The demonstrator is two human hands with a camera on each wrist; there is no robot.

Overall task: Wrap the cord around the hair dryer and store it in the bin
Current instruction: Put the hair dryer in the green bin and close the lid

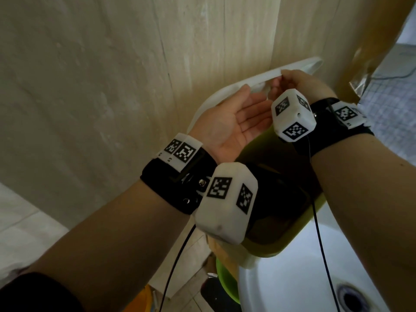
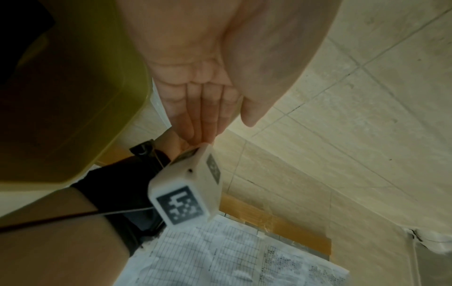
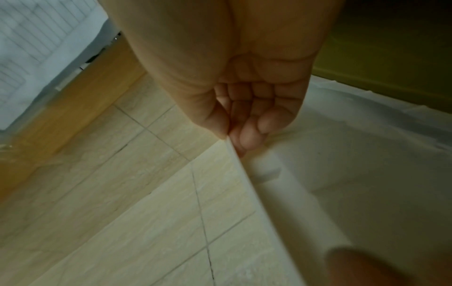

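Observation:
A yellow-green bin (image 1: 273,249) stands at the sink's edge, below my wrists. Its inside is dark, and I cannot make out the hair dryer or its cord there. A white lid (image 1: 225,91) stands raised behind the bin, against the tiled wall. My right hand (image 1: 280,78) pinches the lid's top edge between thumb and fingers, and the right wrist view shows the same pinch on the lid (image 3: 342,174). My left hand (image 1: 256,101) is held palm up with straight fingers just in front of the lid, holding nothing. The left wrist view shows the bin (image 2: 73,96) beside my left hand (image 2: 226,129).
A white sink (image 1: 292,278) with its drain (image 1: 353,298) lies at the lower right. A green bowl (image 1: 225,280) sits on the floor below the bin. The beige tiled wall (image 1: 101,75) is close ahead, and a wooden frame (image 1: 382,30) stands at the upper right.

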